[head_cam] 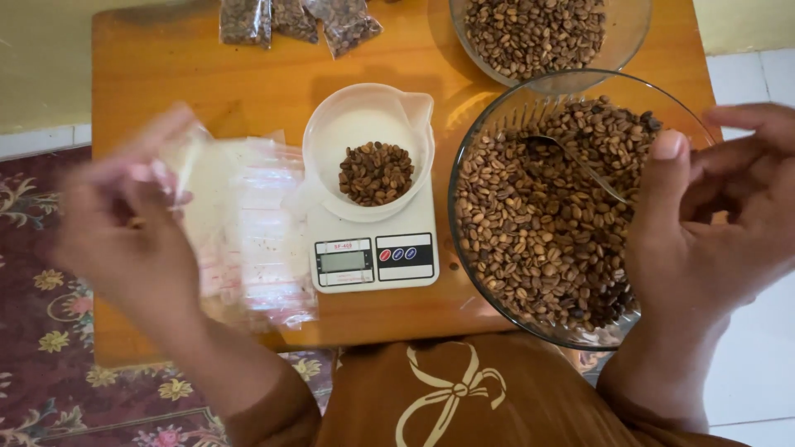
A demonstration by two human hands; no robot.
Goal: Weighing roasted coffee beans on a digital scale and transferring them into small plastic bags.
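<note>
The left hand (124, 223), blurred, pinches a clear plastic bag (195, 165) above the pile of bags (257, 240) near the tabletop's (166, 74) left edge. The right hand (712, 223) hovers loosely spread, holding nothing, over the big glass bowl of coffee beans (538, 232) at the right edge. Mid-tabletop, a white scale (373, 252) carries a plastic cup (368, 149) with some beans. A second bowl (546, 33) and filled packets (290, 21) sit along the far edge.

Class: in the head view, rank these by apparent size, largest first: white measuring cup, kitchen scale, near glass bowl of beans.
1. Near glass bowl
2. Kitchen scale and white measuring cup: unsure, since the cup hides much of the scale.
</note>
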